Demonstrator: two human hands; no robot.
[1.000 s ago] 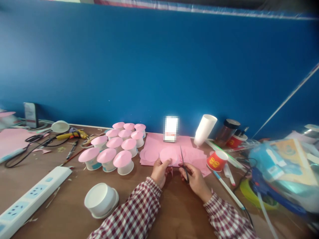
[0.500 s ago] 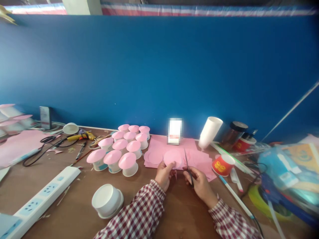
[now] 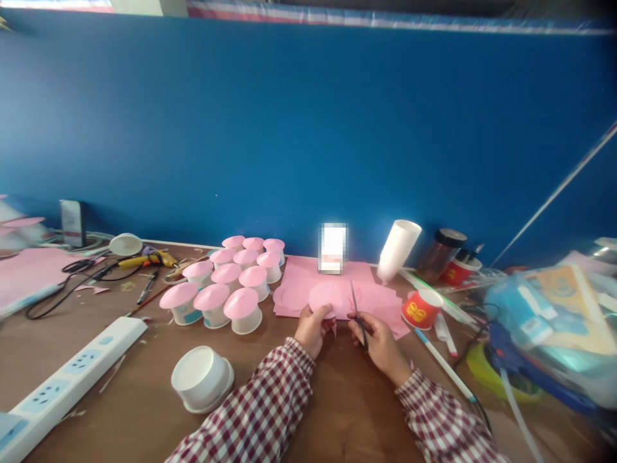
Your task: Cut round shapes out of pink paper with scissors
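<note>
My left hand (image 3: 312,328) pinches the near edge of a round pink paper disc (image 3: 326,297), holding it up above the brown table (image 3: 144,399). My right hand (image 3: 378,337) is closed around the handles of small scissors (image 3: 357,314), whose blades point up beside the disc's right edge. Both hands hover just in front of a pile of pink paper sheets (image 3: 376,297) lying by the blue wall.
Several pink-topped white cups (image 3: 226,283) stand to the left, an upturned white cup (image 3: 201,378) sits nearer me. A white power strip (image 3: 72,376) lies far left. A red paper cup (image 3: 417,310), white bottle (image 3: 398,249), pens and a plastic bag clutter the right.
The view has shifted slightly; my hands still hold the disc and scissors in the same pose, with the blades at the disc's right edge.
</note>
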